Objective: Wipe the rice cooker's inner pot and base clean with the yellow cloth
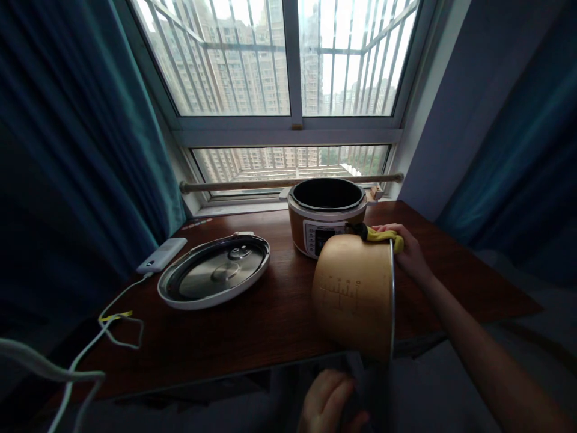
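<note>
Just left of the right hand point(406, 249) is a golden inner pot point(354, 294), tipped onto its side with its mouth facing the right forearm and its base turned away from it. The right hand grasps the pot at the upper end of its rim, with a yellow and black item point(383, 236), perhaps a cloth or a grip, bunched between fingers and metal. Below the pot, lower and further left than the right hand, the left hand point(329, 400) shows blurred with curled fingers; whether it is clenched on something dark beside it or free, I cannot tell. Nor can I tell whether the pot touches the table point(270, 337), whose near edge runs behind it.

Beyond the pot, forward and left of the right hand, stands the cooker point(297, 231), upright and uncovered, its dark interior facing up. Well to the left of both hands lies the lid point(216, 273), metal underside up. As things stand, I judge two steps done: the lid is off and the pot is out. Left unfinished is the handling of the pot, neither set upright nor seated in the cooker. Past the lid, farthest from the right hand, lie a white device point(163, 255) and its cable point(85, 349).
</note>
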Tool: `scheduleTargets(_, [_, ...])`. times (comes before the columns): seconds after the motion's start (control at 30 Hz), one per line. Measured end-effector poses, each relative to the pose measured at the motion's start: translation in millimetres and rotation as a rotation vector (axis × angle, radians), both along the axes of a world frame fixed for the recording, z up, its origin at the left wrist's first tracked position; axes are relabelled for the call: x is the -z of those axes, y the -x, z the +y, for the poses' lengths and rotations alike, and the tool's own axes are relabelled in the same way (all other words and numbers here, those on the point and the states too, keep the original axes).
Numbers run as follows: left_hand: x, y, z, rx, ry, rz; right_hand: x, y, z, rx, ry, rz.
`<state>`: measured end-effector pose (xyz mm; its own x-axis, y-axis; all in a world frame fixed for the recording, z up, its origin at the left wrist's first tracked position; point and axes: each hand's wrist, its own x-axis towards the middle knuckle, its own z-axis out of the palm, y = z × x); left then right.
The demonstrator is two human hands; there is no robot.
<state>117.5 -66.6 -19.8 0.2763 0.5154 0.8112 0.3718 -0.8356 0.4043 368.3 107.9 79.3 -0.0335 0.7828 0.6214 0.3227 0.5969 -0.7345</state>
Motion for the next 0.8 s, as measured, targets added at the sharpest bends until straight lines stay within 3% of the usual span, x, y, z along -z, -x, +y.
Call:
scheduleTargets(0.23, [6.3,-7,-1,0.053,0.036,0.093,10,-21,21,-0.019,0.127,0.116])
scheduleTargets(0.43, [-1.6,-6,6,0.078,0.041,0.112,2,-34,24,-0.204,0.340,0.222])
scheduleTargets(0.53, [-3.6,-6,8,-0.048,0.015,0.082,1,-53,29,-0.250,0.499,0.330])
scheduleTargets(0.6, [-3.9,-6,10,-0.291,0.007,0.043,-3,-66,30,-0.175,0.547,0.447])
scheduleTargets(0.67, [-5.5,-7,12,-0.490,0.020,0.020,-15,-72,23,-0.002,0.505,0.593])
scheduleTargets(0.73, [-8.9,-9,16,-0.550,0.050,0.022,-34,-65,1,0.195,0.382,0.699])
scheduleTargets(0.8, [-13.5,-11,20,-0.530,0.078,0.026,-56,-46,-33,0.326,0.267,0.645])
